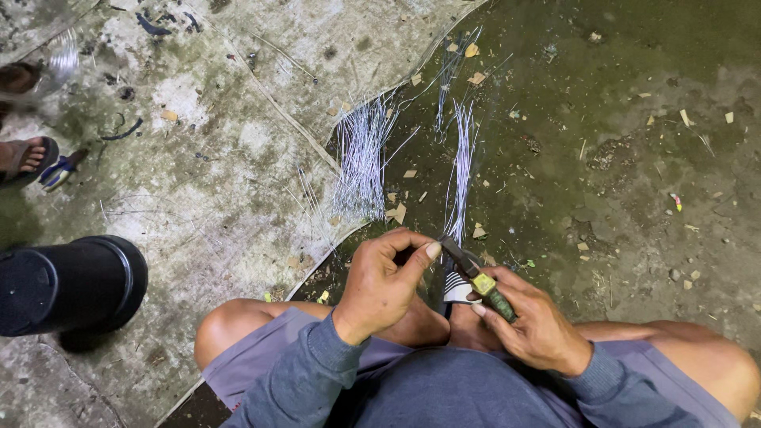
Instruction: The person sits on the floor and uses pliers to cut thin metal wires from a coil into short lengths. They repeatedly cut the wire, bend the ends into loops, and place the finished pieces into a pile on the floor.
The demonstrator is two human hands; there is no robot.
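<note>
The right hand (531, 321) is gripping a knife (476, 277) by its green and yellow handle, blade pointing up and left. The left hand (384, 277) is pinching closed at the blade tip, thumb touching it; whether a strand is held there is not clear. Just beyond the hands, two bundles of thin white strands (361, 162) are lying on the wet ground (634, 158). A black bucket (67, 285) is sitting well to the left, near a sandalled foot (24, 157).

Dirty, stained concrete floor (634, 158), pale worn mat (222, 182), scattered wood chips (399, 212), black bucket (67, 285), dim light
</note>
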